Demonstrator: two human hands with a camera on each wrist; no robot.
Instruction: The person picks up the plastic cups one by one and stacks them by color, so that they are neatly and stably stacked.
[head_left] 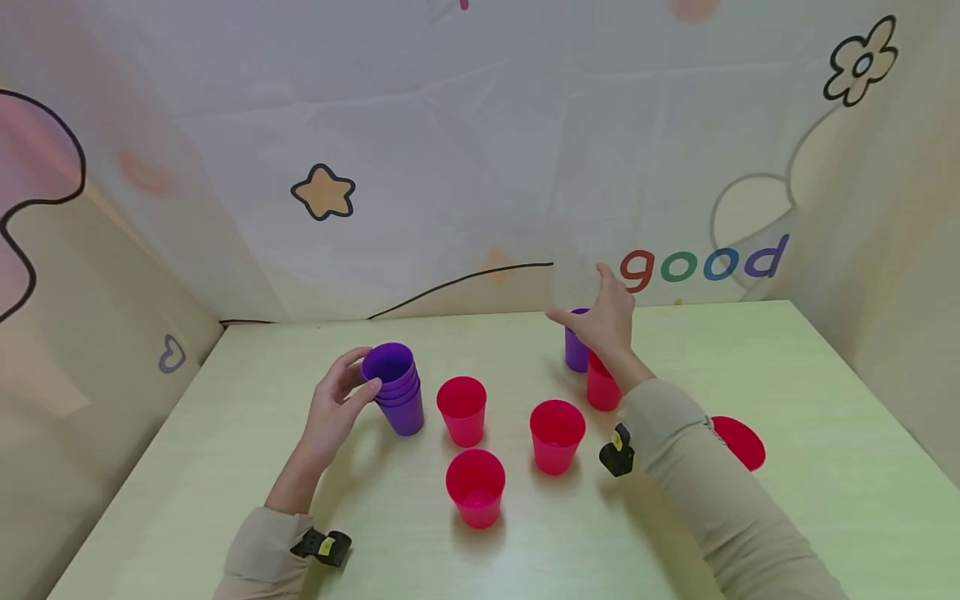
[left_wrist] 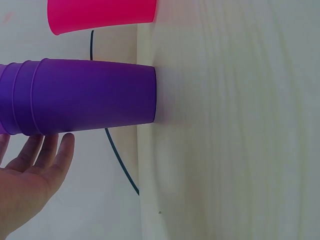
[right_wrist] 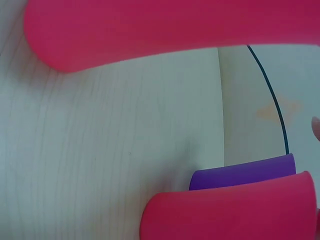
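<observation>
A person's two hands reach over a pale wooden table (head_left: 187,500). The left hand (head_left: 337,408) grips a stack (head_left: 405,412) of nested purple cups near the rim, thumb on the near side and fingers behind. The stack leans a little, left of the table's middle and towards its back edge; whether its base touches the tabletop is hard to tell.

The right hand (head_left: 606,321) is open, thumb and a finger spread wide, beside a single purple cup (head_left: 576,357). That cup stands upright near the back edge, right of the middle; contact with the hand cannot be made out.

Just in front of it is a red cup (head_left: 602,392), partly hidden by the right wrist. Three more upright red cups stand mid-table: one (head_left: 462,421) just right of the stack, one (head_left: 476,500) farther from the back edge, and one (head_left: 553,442) to the right of both. Towards the right edge, a red shape (head_left: 741,443) shows past the right sleeve (head_left: 697,467), which covers the rest.

Behind the table's back edge hangs a pale backdrop (head_left: 487,167) with a star (head_left: 324,193) and the word "good" (head_left: 705,265).
</observation>
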